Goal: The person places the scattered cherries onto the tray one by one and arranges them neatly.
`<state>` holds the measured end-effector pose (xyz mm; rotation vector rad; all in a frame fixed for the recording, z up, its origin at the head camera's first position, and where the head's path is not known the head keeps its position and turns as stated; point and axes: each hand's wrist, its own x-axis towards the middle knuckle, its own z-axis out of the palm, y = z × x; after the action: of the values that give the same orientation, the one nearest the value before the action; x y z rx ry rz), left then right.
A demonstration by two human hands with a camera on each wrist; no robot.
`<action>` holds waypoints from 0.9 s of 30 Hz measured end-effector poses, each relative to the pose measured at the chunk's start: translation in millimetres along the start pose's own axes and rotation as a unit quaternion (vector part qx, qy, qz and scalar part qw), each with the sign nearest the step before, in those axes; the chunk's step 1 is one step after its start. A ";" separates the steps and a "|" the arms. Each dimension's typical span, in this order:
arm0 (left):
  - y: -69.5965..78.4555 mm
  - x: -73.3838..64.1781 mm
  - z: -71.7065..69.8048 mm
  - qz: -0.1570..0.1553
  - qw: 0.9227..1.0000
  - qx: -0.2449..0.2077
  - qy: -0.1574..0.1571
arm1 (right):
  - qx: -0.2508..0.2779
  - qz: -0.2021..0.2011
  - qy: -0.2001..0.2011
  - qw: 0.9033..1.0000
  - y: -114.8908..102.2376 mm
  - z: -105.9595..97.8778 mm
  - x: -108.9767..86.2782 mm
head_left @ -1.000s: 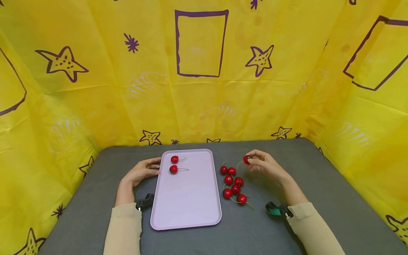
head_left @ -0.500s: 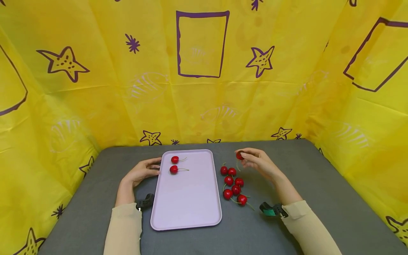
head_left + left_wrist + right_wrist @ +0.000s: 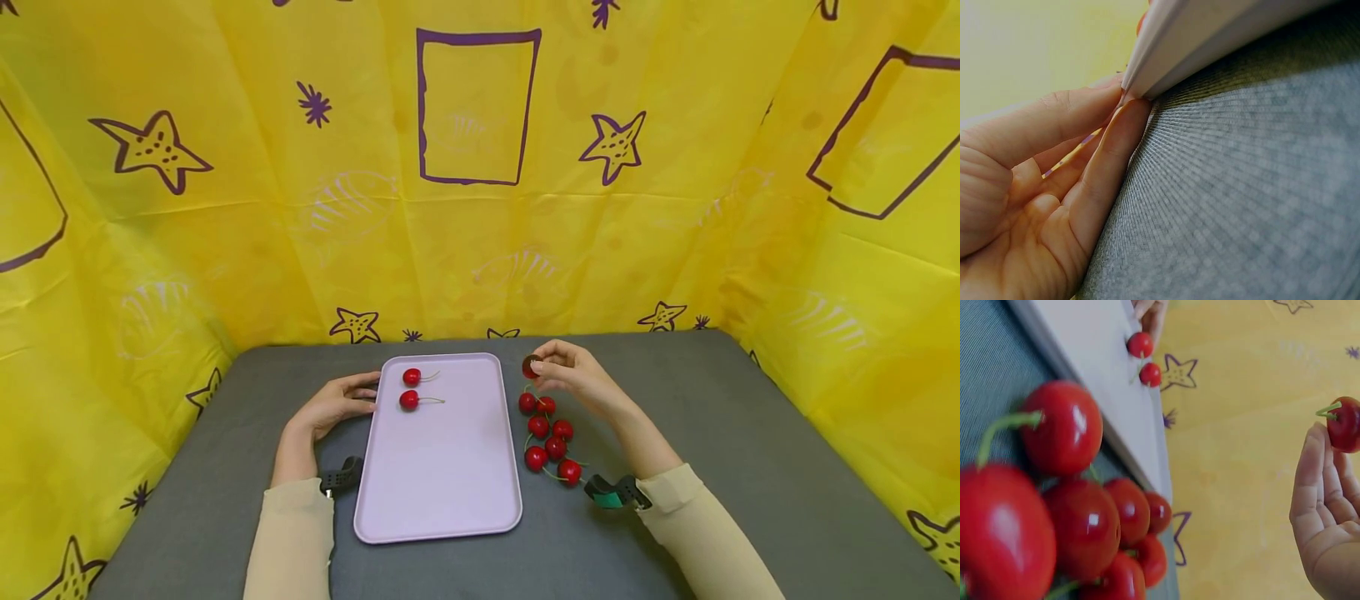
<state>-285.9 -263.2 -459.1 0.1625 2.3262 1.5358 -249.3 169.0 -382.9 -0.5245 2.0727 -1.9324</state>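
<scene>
My right hand (image 3: 576, 375) pinches a dark red cherry (image 3: 532, 367) between fingertips and thumb, raised beyond the far end of a cluster of cherries (image 3: 555, 447) and just right of the tray's far right corner. In the right wrist view that held cherry (image 3: 1345, 425) shows its green stem. A pale lilac rectangular tray (image 3: 450, 475) lies left of the cluster, with two cherries (image 3: 410, 388) near its far left corner, stems pointing right. At the tray's left side, my left hand (image 3: 335, 404) pinches the rim; thumb and fingertips meet at its edge in the left wrist view.
A dark grey cloth (image 3: 720, 400) covers the table. Yellow curtains (image 3: 480, 250) printed with starfish and fish stand behind and at both sides. Each wrist wears a black strap, the right strap (image 3: 615, 493) with a green patch, close to the nearest loose cherry.
My right hand has moved left with the cherry, from right of the cluster to near the tray's far right corner. My left hand and the tray have stayed put.
</scene>
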 end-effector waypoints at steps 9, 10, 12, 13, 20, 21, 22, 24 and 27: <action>-0.4 0.5 -0.2 0.002 1.000 -0.002 -0.001 | 0.020 0.015 0.008 1.000 0.7 23.8 14.4; -0.5 0.5 -0.2 0.002 1.000 -0.001 -0.001 | 0.023 0.015 0.009 1.000 0.8 26.5 16.4; -0.8 0.4 -0.3 0.002 1.000 -0.001 -0.001 | 0.025 0.014 0.009 1.000 0.9 32.0 20.8; -0.9 0.5 -0.2 0.003 1.000 -0.001 -0.001 | 0.028 0.013 0.008 0.999 1.3 34.9 23.2; -1.7 1.1 0.5 0.001 1.000 0.000 -0.001 | 0.036 0.005 0.000 0.999 4.0 54.0 43.1; -1.7 1.1 0.4 0.000 1.000 0.000 0.000 | 0.035 0.006 0.000 0.999 4.5 56.4 46.1; -1.6 1.2 0.3 0.000 1.000 0.001 0.001 | 0.034 0.007 0.002 0.999 5.0 58.9 48.9; -1.5 1.3 0.0 0.000 1.000 0.002 0.001 | 0.032 0.010 0.004 0.999 6.9 63.6 54.6; -1.5 1.4 -0.4 0.000 1.000 0.003 0.002 | 0.025 0.014 0.008 1.000 9.6 71.2 61.4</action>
<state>-287.2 -263.8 -460.6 0.1615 2.3355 1.5307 -275.2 78.9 -394.9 -0.4676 2.0233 -1.9731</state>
